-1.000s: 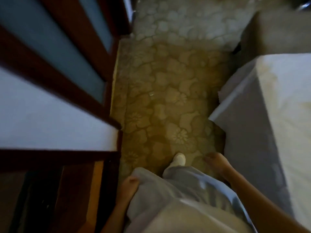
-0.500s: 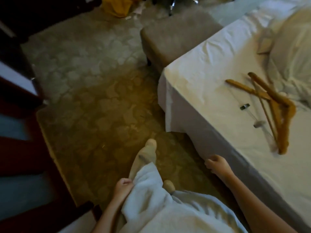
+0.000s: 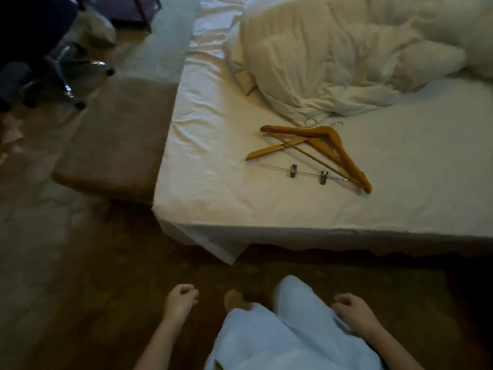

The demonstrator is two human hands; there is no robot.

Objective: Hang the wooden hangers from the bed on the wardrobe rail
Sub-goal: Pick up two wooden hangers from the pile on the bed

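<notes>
Hangers [image 3: 321,134], two, crossed on one bed [image 3: 213,182] right of centre, well apart from left hand [image 3: 181,300] and right hand [image 3: 352,309] at bottom, both loosely curled, empty.

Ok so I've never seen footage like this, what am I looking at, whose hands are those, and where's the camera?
There's no machine here. A person wears one camera on their head, looking forward and down, so this single picture shows their own left hand and right hand, low, loosely curled and holding nothing. Ahead is a white-sheeted bed. On it lie tangled tan wooden hangers, one with a metal clip bar, just in front of a crumpled white duvet. A brown padded stool stands beside the bed.
</notes>
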